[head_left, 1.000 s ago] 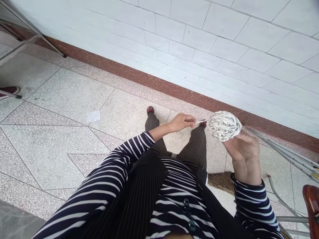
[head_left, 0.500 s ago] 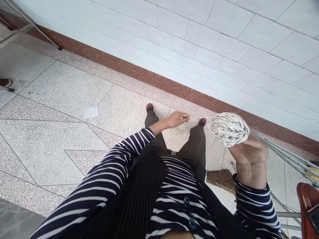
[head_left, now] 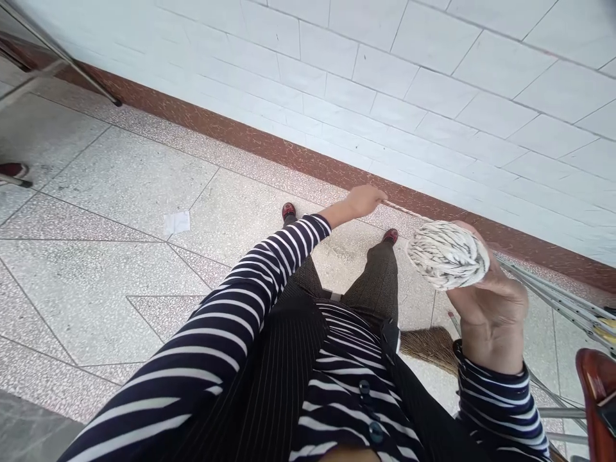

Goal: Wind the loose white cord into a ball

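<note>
A white ball of yarn with dark flecks (head_left: pixel 447 255) rests in my right hand (head_left: pixel 495 301), whose fingers curl around its far side and are partly hidden by it. From the ball a strand of the yarn (head_left: pixel 407 210) runs taut to the left. Its other end is pinched in my left hand (head_left: pixel 366 200), which is closed, held out in front of the skirting and level with the ball's upper edge.
A straw broom (head_left: pixel 430 346) lies on the floor at my right, near folded metal legs (head_left: pixel 553 292) and a reddish-brown chair part (head_left: pixel 597 398). White paper (head_left: pixel 177 222) lies on the tiles at left. A metal stand leg (head_left: pixel 91 77) meets the tiled wall (head_left: pixel 385 83).
My left hand has moved up and slightly to the right, and the strand now slopes down toward the ball. The ball in my right hand has turned and shifted slightly right.
</note>
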`<state>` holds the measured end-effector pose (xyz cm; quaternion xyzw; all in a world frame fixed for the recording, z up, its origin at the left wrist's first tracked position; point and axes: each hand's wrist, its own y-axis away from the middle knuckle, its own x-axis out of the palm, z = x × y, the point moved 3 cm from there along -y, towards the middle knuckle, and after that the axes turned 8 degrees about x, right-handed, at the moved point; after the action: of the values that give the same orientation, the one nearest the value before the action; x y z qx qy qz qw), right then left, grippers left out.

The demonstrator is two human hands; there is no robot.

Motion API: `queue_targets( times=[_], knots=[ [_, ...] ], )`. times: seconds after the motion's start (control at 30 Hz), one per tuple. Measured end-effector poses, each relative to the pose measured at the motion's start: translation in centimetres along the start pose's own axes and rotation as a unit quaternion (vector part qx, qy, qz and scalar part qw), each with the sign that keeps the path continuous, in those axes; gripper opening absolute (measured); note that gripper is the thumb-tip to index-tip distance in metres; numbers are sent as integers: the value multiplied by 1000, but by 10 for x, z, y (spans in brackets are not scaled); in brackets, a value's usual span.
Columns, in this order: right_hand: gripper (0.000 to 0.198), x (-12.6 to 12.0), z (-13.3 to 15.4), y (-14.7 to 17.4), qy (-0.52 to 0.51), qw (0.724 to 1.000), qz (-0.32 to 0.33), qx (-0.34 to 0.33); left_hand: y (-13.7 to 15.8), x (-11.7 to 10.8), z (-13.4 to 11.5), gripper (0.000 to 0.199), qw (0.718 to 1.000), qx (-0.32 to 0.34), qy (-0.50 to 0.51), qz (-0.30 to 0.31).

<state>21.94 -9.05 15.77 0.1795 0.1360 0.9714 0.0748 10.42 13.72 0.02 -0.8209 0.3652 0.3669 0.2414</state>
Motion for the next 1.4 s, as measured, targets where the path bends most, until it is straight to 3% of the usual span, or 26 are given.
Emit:
queue_targets(
  times=[0.13, 0.23, 0.33, 0.47, 0.63, 0.83, 1.0, 1.1, 1.2, 1.4],
  knots=[
    [53, -8, 11, 10, -1, 998, -51, -42, 27, 40, -33, 31, 988, 30, 122, 91],
    [53, -14, 10, 9, -14, 997, -57, -51, 71, 54, -39, 27, 952, 11, 258, 166],
    [57, -13, 7, 3, -13, 999, -32, -31, 108, 46, -28, 21, 919, -37, 352, 175],
    [58, -3, 3, -6, -18, 1000, -2, -16, 125, 21, -1, 16, 913, -104, 372, 128],
    [61, 7, 5, -10, -13, 999, 42, -18, 96, 6, 18, 14, 931, -117, 340, 64],
    [55, 1, 8, -2, 11, 1000, -2, -18, 23, -5, 3, 36, 993, -20, 112, -43],
    [52, -3, 10, 5, -24, 998, -39, -47, -3, 21, -24, 34, 997, 22, 67, -17],
    [49, -4, 12, 8, -54, 995, -43, -76, 17, 44, -39, 33, 992, 48, 115, 24],
    [51, -4, 13, 9, -56, 995, -34, -78, 58, 53, -41, 29, 976, 35, 203, 69],
    [59, -3, 8, 0, -25, 999, -19, -26, 134, 21, -14, 23, 969, -24, 234, 77]
  ],
)
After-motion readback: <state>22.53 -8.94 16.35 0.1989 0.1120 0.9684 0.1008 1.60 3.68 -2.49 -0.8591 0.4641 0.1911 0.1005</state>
